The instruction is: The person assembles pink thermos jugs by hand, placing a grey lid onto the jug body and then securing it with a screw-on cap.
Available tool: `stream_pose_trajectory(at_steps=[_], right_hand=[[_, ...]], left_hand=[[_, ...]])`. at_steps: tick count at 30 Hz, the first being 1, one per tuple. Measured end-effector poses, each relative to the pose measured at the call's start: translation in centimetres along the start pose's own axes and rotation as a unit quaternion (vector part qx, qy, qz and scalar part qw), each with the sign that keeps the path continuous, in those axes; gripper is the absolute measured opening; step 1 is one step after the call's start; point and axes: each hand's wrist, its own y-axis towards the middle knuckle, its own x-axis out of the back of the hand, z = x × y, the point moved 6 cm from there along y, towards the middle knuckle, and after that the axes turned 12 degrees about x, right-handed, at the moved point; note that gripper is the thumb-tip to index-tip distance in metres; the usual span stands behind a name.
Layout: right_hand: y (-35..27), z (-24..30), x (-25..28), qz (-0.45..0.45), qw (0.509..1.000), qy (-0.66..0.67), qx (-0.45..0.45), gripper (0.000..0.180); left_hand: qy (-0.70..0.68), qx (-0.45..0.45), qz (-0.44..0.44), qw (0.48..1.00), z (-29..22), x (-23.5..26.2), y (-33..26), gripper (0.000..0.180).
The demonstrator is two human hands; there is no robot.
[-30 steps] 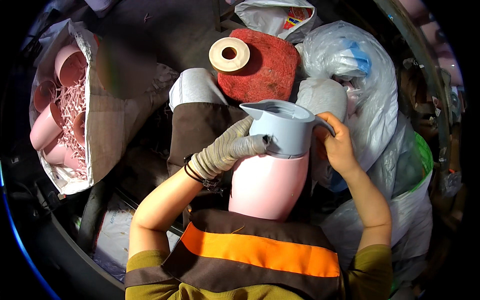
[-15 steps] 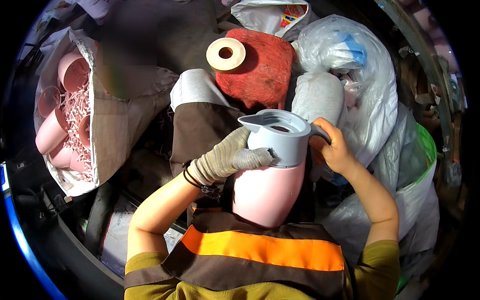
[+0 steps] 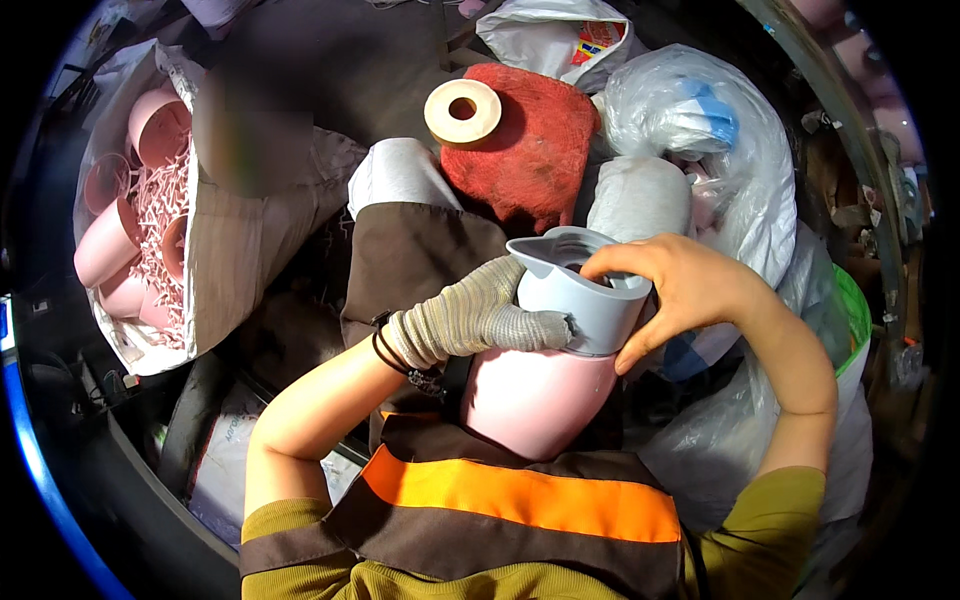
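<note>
Left hand [image 3: 480, 318], gloved, holds a pink jug [image 3: 538, 398] just below the frame's middle; the bare right hand [image 3: 695, 285] grips its gray top [image 3: 572, 312], thumb outside, fingers over the opening.

Pink jug [image 3: 540, 398], slightly tilted, its grey spouted top apparently open.

Right hand [image 3: 695, 285] obscured part of the jug [image 3: 540, 395]; left hand [image 3: 470, 315] was partly hidden behind the jug. An upper-left patch [image 3: 255, 125] was blurred beyond identification.
</note>
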Motion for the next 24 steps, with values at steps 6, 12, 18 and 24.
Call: stream_pose_trajectory(at_steps=[6, 12, 18, 24], right_hand=[[0.0, -0.9, 0.2, 0.013, 0.999, 0.045, -0.014, 0.056], [-1.7, 1.4, 4.6, -0.081, 0.993, -0.074, 0.047, 0.057], [-2.9, 2.2, 12.1, -0.279, 0.937, -0.21, 0.011, 0.056], [-1.3, 0.4, 13.1, -0.279, 0.906, -0.32, -0.004, 0.062]], left_hand=[[0.022, -0.056, 0.021, 0.998, -0.9, 0.2, 0.2, 0.075], [-0.148, -0.095, -0.06, 0.983, -3.8, 7.2, 0.3, 0.071], [0.159, -0.191, -0.347, 0.905, -7.0, 16.4, 0.6, 0.046], [0.653, -0.018, -0.499, 0.569, -8.1, 16.7, 7.5, 0.084]])
